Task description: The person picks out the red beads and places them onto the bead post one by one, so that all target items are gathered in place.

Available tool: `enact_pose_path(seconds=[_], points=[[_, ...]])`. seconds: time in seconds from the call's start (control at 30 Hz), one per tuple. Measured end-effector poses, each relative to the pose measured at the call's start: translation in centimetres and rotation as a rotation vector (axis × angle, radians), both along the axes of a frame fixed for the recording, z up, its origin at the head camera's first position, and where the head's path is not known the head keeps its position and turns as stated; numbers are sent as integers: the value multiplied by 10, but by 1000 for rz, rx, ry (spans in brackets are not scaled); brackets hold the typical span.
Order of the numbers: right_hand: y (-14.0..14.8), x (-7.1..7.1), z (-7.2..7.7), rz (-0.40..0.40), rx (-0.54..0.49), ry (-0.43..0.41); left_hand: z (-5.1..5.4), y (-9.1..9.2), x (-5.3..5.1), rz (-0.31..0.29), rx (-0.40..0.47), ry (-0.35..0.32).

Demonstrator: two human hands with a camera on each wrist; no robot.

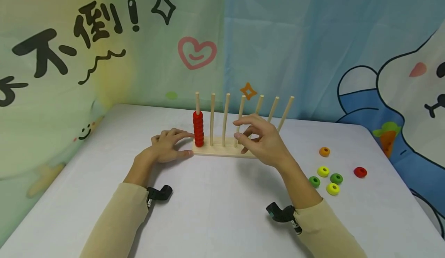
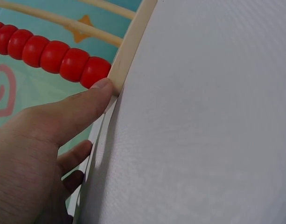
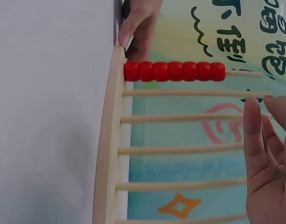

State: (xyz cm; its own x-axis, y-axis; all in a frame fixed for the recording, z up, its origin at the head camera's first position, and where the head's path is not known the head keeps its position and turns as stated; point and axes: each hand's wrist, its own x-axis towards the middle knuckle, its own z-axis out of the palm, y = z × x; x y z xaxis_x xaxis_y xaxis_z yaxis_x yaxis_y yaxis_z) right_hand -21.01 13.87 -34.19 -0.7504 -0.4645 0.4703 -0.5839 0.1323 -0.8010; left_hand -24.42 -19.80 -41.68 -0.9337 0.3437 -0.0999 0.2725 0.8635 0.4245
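Observation:
A wooden peg rack stands on the table, its pale base carrying several upright pegs. On the leftmost peg sits a stack of red beads, also seen in the right wrist view; the other visible pegs hold no beads. My left hand touches the left end of the base, its thumb resting at the front corner. In front of the pegs at the right side hovers my right hand, thumb and index finger apart, with no bead visible between them. It hides parts of the right-hand pegs.
Loose beads lie right of the rack: an orange bead, a red bead, yellow beads and green beads. A printed cloth hangs behind the white table.

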Motion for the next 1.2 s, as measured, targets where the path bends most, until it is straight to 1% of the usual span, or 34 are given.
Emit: enact_pose_path(seconds=[0.13,0.33,0.6,0.93,1.2], points=[[10,0,-2,-9,7,5,0,-1,0,-4,10,-1],[23,1,-6,-44,22,2,1,-2,1,-1,18,-5],[42,4,-11,-83,78,25,-1,-2,0,-12,21,1],[75,9,-22,-149,126,17,1,-1,-2,-9,15,-1],[89,11,-27,-187,175,9,0,-1,0,1,17,-11]])
